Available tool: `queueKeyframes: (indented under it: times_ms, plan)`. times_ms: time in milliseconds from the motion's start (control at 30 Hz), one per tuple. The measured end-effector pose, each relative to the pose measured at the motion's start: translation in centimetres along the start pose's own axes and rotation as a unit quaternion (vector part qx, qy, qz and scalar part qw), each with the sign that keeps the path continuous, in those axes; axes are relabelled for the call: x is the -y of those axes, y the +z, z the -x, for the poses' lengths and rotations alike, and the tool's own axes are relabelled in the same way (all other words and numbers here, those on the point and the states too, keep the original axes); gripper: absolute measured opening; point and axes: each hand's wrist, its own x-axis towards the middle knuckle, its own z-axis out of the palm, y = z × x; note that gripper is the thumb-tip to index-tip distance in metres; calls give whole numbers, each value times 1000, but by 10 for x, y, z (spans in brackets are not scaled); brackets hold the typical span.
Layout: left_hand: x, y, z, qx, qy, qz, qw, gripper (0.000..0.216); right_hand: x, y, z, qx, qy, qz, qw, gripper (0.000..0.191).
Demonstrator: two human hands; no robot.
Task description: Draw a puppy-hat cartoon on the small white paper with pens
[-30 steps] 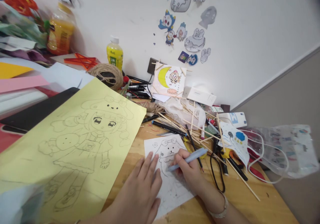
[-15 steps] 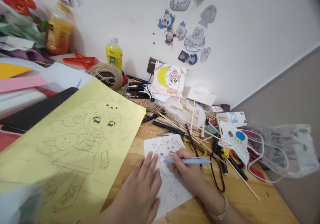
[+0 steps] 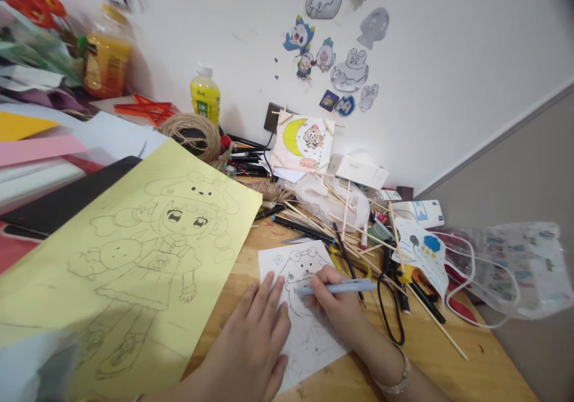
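Observation:
A small white sheet with a pencil drawing of a cartoon figure lies on the wooden table. My left hand lies flat on the sheet's left edge, fingers stretched out. My right hand pinches a light blue pen, which lies nearly level with its tip on the drawing. A large yellow sheet with a pencil sketch of a girl in a hat lies to the left.
Behind the white sheet lie several wooden sticks, dark pens and black scissors. A twine ball, a yellow bottle, a moon picture and a plastic bag stand around. Stickers cover the wall.
The blue pen has tipped from slanting up to the right to nearly level, and my right hand has shifted a little on the drawing. My left hand has stayed put.

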Motion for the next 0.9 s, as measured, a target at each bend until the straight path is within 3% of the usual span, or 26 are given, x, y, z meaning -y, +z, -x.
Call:
queueKeyframes:
  times_ms: [500,733,900]
  plan:
    - [0,-1,0,50,-4,16,999,56,0,1,0,8,3,-31,999,41]
    - [-1,-1,1,7,-1,8,1000,54,0,1,1,12,10,-38,999,42]
    - [-1,1,0,38,-5,6,999,55,2,0,0,11,9,-37,999,41]
